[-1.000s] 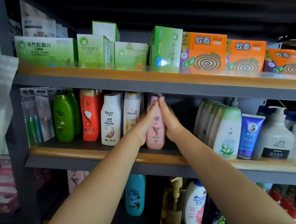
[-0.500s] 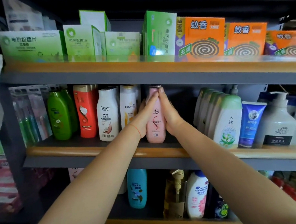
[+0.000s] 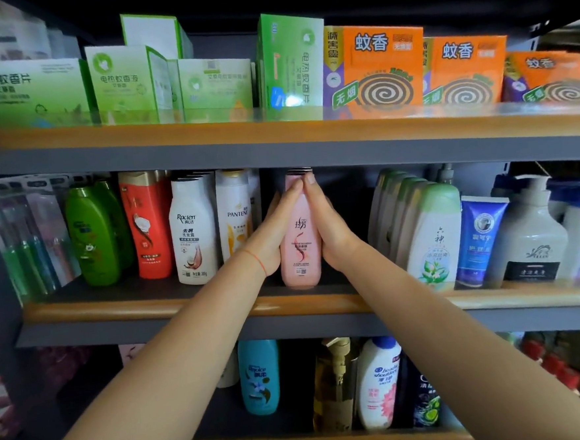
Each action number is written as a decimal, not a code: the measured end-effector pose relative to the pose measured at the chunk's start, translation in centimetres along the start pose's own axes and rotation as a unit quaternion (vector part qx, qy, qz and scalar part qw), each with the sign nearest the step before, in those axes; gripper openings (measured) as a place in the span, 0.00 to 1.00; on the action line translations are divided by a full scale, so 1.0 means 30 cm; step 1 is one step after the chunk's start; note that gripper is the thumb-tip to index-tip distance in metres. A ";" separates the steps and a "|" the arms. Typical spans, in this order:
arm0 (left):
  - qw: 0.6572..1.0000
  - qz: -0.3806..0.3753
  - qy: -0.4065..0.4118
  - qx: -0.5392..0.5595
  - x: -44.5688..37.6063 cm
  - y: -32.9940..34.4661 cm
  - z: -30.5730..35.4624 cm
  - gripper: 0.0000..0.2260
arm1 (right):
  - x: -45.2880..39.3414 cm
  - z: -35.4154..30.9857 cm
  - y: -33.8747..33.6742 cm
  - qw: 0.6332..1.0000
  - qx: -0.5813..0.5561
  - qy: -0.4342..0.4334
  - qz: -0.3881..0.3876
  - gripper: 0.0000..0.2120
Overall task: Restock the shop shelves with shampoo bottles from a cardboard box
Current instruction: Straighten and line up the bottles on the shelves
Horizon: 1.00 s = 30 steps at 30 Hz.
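**Pink shampoo bottle held upright on the middle shelf**

The pink shampoo bottle (image 3: 301, 250) stood upright on the middle shelf (image 3: 198, 303), near its front edge. Both hands pressed flat against it with straight fingers: the left hand (image 3: 271, 228) on its left side, the right hand (image 3: 330, 225) on its right, fingertips meeting near the cap. Just left of the left hand stood a white Pantene bottle (image 3: 235, 211), then a white Raclen bottle (image 3: 192, 226), a red bottle (image 3: 148, 223) and a green bottle (image 3: 90, 233). To the right, apart from the pink bottle, stood a row of white bottles with green caps (image 3: 432, 237). On the shelf above sat orange mosquito-coil boxes (image 3: 374, 68).
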<state>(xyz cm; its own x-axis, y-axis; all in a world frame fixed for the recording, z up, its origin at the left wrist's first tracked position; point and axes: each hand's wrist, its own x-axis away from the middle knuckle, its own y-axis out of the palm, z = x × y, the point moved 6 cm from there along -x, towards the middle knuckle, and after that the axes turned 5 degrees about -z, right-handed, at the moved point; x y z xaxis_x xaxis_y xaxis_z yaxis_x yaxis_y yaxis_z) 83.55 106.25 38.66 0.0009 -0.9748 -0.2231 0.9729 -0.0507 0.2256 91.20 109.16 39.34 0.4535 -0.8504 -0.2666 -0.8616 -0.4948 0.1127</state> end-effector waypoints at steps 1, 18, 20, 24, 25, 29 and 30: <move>1.000 0.004 -0.001 0.004 0.000 0.006 -0.007 0.40 | 0.005 -0.001 -0.003 1.000 0.000 0.002 0.000 0.56; 1.000 0.021 0.007 -0.021 0.098 0.196 -0.039 0.40 | 0.198 -0.067 -0.112 0.996 0.052 0.013 0.068 0.50; 0.997 0.020 0.037 -0.064 0.156 0.191 -0.008 0.32 | 0.216 -0.073 -0.116 0.993 0.081 -0.004 0.090 0.53; 0.979 0.068 0.096 -0.165 0.246 0.164 0.017 0.14 | 0.309 -0.128 -0.107 0.974 0.166 -0.093 0.121 0.29; 0.975 0.073 0.104 -0.180 0.261 0.162 0.018 0.12 | 0.320 -0.127 -0.107 0.971 0.178 -0.102 0.123 0.23; 0.969 0.052 0.112 -0.215 0.289 0.157 0.011 0.19 | 0.347 -0.109 -0.104 0.954 0.244 -0.100 0.143 0.21; 0.967 0.044 0.112 -0.225 0.289 0.156 0.014 0.20 | 0.353 -0.102 -0.112 0.948 0.268 -0.091 0.146 0.21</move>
<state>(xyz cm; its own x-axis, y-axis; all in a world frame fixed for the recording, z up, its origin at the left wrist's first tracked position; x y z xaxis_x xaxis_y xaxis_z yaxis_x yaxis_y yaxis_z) 88.00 97.46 38.18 0.0891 -0.8973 -0.4323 0.9688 0.1788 -0.1715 99.60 101.28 39.05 0.1728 -0.8681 -0.4653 -0.9585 -0.0395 -0.2824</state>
